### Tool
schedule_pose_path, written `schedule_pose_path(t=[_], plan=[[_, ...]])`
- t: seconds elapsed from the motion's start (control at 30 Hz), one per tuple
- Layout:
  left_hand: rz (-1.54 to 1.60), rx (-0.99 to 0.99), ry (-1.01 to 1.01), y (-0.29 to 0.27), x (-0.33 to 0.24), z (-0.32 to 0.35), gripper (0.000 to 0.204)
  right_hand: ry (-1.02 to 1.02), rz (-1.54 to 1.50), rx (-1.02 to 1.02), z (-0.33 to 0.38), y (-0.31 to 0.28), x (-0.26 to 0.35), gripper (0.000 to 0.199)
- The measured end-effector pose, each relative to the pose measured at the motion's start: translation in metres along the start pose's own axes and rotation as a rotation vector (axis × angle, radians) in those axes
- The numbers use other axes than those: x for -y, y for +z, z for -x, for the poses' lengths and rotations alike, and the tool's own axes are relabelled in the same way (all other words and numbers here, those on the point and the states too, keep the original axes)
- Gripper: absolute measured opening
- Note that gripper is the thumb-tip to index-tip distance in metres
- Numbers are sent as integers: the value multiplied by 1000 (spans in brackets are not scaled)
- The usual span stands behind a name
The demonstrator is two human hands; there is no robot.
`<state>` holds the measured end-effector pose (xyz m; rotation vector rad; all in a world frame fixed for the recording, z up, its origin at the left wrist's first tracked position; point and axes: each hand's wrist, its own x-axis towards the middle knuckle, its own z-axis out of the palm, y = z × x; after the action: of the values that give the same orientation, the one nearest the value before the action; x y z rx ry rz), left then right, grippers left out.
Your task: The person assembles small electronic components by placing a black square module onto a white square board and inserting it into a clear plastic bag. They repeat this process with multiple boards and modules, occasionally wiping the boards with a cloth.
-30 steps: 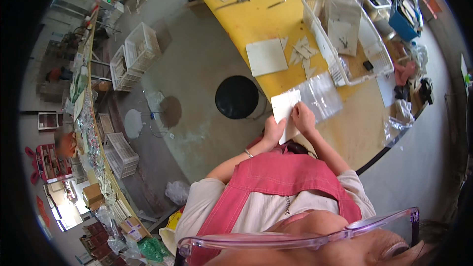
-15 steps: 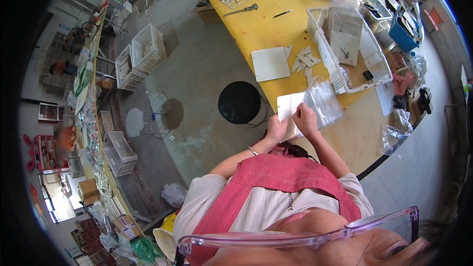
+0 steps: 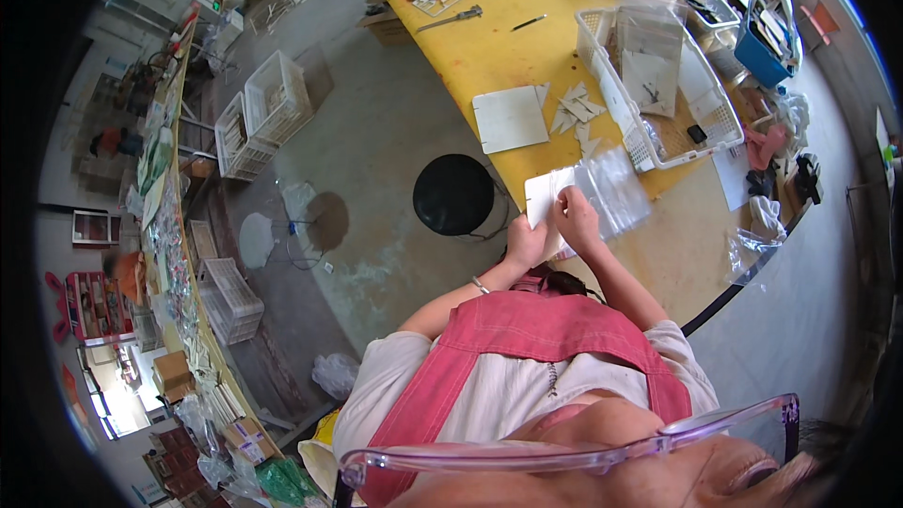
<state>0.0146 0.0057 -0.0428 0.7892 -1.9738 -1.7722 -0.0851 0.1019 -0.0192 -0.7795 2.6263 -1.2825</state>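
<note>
Here, both hands meet at the near edge of the yellow desk (image 3: 489, 47). The left hand (image 3: 527, 243) grips the lower edge of a white card (image 3: 544, 202), fingers curled shut on it. The right hand (image 3: 576, 218) pinches the card's right side, just where it meets a clear plastic bag (image 3: 616, 186) lying flat on the desk; whether the fingers also hold the bag cannot be told. Just left of the hands, a black round stool (image 3: 453, 194) stands on the concrete floor. Farther up the desk lie a white square sheet (image 3: 510, 119), small white cut pieces (image 3: 576, 113), and a white mesh basket (image 3: 658, 75).
</note>
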Motion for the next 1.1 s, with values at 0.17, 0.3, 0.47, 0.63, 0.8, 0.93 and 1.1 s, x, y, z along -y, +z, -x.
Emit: schedule_pose_path(t=[0.17, 0.3, 0.47, 0.63, 0.8, 0.93, 1.1], plan=[[169, -47, -119, -1, -4, -5, 20, 113, 2, 48, 12, 10, -29, 14], [255, -13, -177, -4, 4, -12, 18, 116, -92, 88, 14, 12, -30, 15], [389, 36, -270, -5, 16, -6, 20, 284, -100, 135, 11, 14, -39, 20], [431, 62, -353, -10, 22, 2, 21, 186, 196, 179, 18, 23, -47, 19], [399, 42, -340, -11, 17, 5, 23, 32, 261, 142, 19, 25, -49, 14], [364, 45, -275, -10, 11, 4, 24, 41, 233, 175, 21, 25, -33, 14], [323, 43, -286, -8, 5, 2, 27, -103, 134, 155, 28, 23, -28, 19]])
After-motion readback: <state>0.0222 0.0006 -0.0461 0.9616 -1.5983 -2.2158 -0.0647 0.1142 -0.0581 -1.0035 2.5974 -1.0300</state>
